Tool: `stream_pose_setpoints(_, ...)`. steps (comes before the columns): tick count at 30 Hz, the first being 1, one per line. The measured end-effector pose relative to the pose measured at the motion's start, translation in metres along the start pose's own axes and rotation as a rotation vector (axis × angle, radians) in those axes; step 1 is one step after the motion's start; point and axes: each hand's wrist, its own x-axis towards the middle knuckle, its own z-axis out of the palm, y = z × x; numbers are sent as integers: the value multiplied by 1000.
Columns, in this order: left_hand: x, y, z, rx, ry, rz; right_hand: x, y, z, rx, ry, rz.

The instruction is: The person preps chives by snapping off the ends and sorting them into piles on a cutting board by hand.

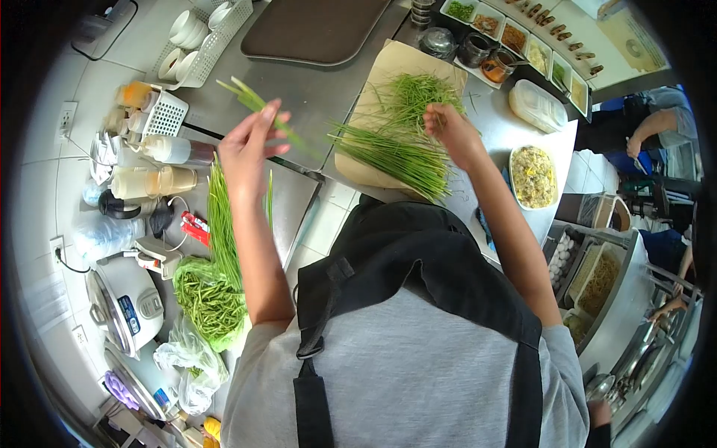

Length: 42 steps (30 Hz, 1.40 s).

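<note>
My left hand (254, 142) is raised over the steel counter, its fingers closed around a few green chive stalks (250, 95) that stick out past the thumb. My right hand (452, 133) hovers at the right side of a brown board (385, 63), fingers curled; whatever they hold, if anything, is too small to make out. On the board lies a neat bundle of long chives (396, 158), with a looser, tangled heap of thin green pieces (422, 97) behind it. More long chives (220, 224) lie on the counter to the left of my left arm.
A dark tray (314, 30) rests at the back. Green beans (209, 299) in a plastic bag, squeeze bottles (175, 149) and a rice cooker (131, 310) stand left. To the right are a bowl of mixed food (533, 178), a lidded container (538, 106) and another person's arm (650, 131).
</note>
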Motion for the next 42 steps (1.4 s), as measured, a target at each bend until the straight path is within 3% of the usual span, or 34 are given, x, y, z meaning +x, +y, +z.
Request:
stream_pose_setpoints(4, -9, -53, -69, 413, 146, -98, 15, -14, -34, -1192, 90, -507)
stream_pose_setpoints(5, -11, -70, -85, 507, 175, -125, 22, -5, -48, -1196, 104, -856)
stream_pose_setpoints(9, -18, -138, -144, 1013, 219, -108, -8, 1, -66, -1269, 4, -524)
stream_pose_setpoints(11, -26, -138, -142, 1097, 315, -42, -22, 13, -75, -1335, -41, -431)
stream_pose_setpoints(15, -20, -104, -102, 1195, 427, 25, -39, 34, -75, -1281, 21, -465)
stream_pose_setpoints(16, -11, -96, -62, 1090, 360, 248, -40, 36, -74, -1309, 46, -473)
stream_pose_setpoints(18, -4, -86, -1, 921, 105, 255, -40, 37, -69, -1361, 95, -490)
stream_pose_setpoints(19, -6, -83, 30, 901, 3, 472, -40, 37, -69, -1346, 88, -492)
stream_pose_setpoints(20, -13, -72, 62, 841, -165, 403, -40, 37, -69, -1331, 81, -495)
stream_pose_setpoints(22, -15, -82, 109, 825, -367, 497, -40, 39, -70, -1323, 90, -509)
stream_pose_setpoints(24, -10, -104, 142, 897, -440, 717, -38, 43, -70, -1336, 121, -538)
stream_pose_setpoints(30, 3, -123, 165, 1117, -589, 794, -41, 39, -52, -1375, 183, -564)
stream_pose_setpoints(33, 9, -116, 157, 1064, -633, 810, -29, 38, -58, -1306, 183, -410)
stream_pose_setpoints(37, 16, -108, 146, 927, -631, 771, -27, 28, -73, -1403, 349, -560)
stream_pose_setpoints(40, 21, -94, 142, 797, -685, 647, -28, 20, -72, -1169, 313, -532)
stream_pose_setpoints(42, 23, -81, 141, 667, -739, 503, -36, 17, -70, -832, 185, -346)
